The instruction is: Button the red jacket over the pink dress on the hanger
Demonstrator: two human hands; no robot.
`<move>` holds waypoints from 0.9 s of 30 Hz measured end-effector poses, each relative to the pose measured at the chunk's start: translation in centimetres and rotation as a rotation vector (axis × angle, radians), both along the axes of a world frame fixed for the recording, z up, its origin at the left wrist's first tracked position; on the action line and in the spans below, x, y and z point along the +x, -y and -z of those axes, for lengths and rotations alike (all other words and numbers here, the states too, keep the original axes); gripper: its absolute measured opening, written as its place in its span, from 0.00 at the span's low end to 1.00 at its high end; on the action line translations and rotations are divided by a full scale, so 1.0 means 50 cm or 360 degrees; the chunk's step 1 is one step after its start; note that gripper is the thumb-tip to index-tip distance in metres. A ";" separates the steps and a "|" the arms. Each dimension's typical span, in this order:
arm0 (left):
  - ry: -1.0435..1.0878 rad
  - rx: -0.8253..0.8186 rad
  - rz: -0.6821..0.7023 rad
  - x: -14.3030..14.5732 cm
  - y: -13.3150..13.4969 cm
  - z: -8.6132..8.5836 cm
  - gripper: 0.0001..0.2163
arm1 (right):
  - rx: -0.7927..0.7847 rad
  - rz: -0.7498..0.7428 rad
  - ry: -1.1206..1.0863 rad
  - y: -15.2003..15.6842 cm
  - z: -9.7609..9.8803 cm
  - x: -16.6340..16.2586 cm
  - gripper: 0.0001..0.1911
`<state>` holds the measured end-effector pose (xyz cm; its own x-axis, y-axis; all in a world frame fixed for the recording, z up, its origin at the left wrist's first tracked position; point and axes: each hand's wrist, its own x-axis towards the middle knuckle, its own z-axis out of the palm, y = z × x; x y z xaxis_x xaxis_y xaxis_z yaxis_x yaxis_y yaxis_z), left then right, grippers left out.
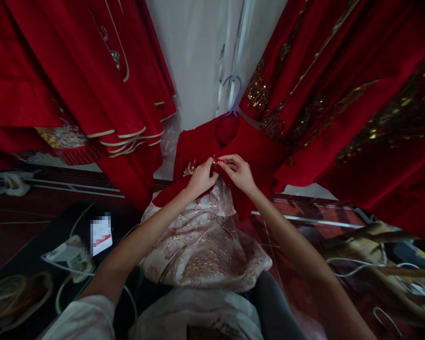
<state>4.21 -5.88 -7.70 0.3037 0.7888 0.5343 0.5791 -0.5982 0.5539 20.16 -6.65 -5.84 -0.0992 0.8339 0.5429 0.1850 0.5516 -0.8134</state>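
Red fabric was handled mid-view: a red jacket (194, 144) was hung by a purple hanger (240, 87) ahead of the wearer. At its front, a small red fastening (219, 161) was pinched in the fingertips of the right hand (240, 174), barely parted. The jacket's front edge was gripped by the left hand (201, 180), fingers curled nearly closed. Pale gold-patterned cloth (191, 255) was bunched below; red garments (88, 71) were hung at both sides.
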 end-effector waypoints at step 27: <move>-0.0762 0.0158 0.0216 -0.025 -0.012 -0.091 0.13 | -0.0077 -0.0013 -0.0020 -0.013 -0.016 0.015 0.15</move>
<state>2.98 -5.29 -3.17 0.6292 0.6779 0.3802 0.6678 -0.7218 0.1817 20.91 -5.98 -5.06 -0.0998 0.8583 0.5033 0.1703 0.5131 -0.8412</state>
